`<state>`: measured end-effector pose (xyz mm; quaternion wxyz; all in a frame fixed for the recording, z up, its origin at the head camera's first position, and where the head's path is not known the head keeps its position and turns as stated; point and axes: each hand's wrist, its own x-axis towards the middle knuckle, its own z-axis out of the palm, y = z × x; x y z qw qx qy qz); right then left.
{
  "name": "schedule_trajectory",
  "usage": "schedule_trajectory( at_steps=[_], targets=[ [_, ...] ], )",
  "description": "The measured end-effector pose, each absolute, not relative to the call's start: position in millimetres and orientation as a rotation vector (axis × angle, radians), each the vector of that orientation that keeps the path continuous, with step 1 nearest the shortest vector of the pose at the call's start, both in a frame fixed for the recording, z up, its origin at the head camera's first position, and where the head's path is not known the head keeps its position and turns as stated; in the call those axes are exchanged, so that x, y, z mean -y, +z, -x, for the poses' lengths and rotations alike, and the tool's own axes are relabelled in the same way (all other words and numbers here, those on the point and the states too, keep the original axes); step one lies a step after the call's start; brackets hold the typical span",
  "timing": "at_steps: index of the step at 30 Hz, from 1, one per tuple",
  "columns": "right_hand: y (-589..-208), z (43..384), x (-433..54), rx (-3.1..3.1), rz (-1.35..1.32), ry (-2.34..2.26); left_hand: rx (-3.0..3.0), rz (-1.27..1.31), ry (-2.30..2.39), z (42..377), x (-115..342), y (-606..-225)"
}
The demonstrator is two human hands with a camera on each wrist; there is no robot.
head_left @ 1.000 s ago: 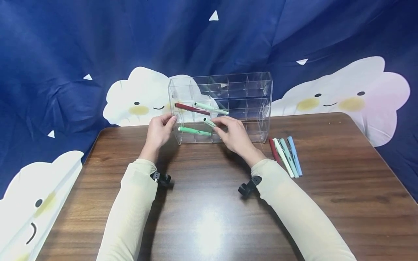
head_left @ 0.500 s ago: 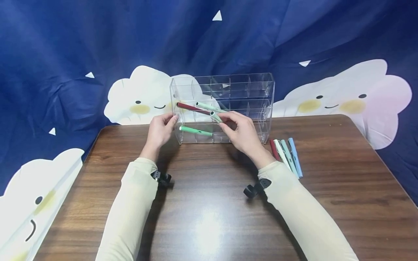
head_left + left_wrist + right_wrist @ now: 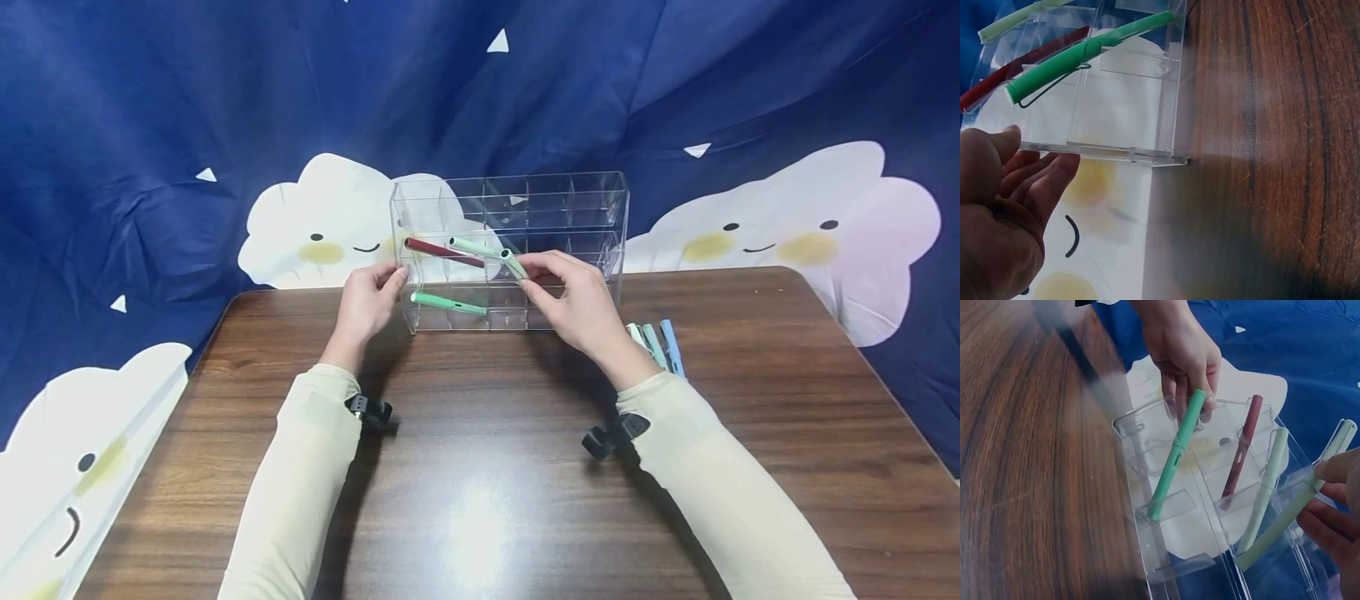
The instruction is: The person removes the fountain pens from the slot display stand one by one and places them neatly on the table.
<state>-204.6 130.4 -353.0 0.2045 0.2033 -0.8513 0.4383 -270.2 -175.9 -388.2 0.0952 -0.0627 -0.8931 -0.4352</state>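
A clear compartmented acrylic rack (image 3: 510,177) stands at the back of the table. My left hand (image 3: 367,300) holds its left side wall, thumb on the front and fingers behind. My right hand (image 3: 577,304) pinches a pale green pen (image 3: 1297,503), tilted in front of the rack; its lower end points into the middle row, but I cannot tell whether it touches. Another pale green pen (image 3: 472,247) and a dark red pen (image 3: 442,252) lie slanted in the middle row. Below them a bright green pen (image 3: 448,303) rests in the bottom row.
On the table (image 3: 480,450), right of the rack, lie a white pen (image 3: 636,335), a teal pen (image 3: 654,343) and a blue pen (image 3: 672,346), partly covered by my right arm. A blue curtain (image 3: 555,83) with clouds hangs close behind the rack.
My right hand has moved right and slightly up along the rack with the pale green pen. Its wrist now hides the red pen on the table. My left hand has stayed put.
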Motion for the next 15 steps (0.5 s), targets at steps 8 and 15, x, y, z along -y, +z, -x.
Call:
schedule_trajectory(
  at_steps=[8,15],
  targets=[
    [-352.5,202.0,-142.9,2.37,-0.52,1.232,2.645,0.174,-1.309,269.5,177.0,-388.5],
    [-353.1,199.1,-154.4,2.376,-0.473,1.225,2.644,0.189,-1.315,269.0,176.6,-386.9]
  ],
)
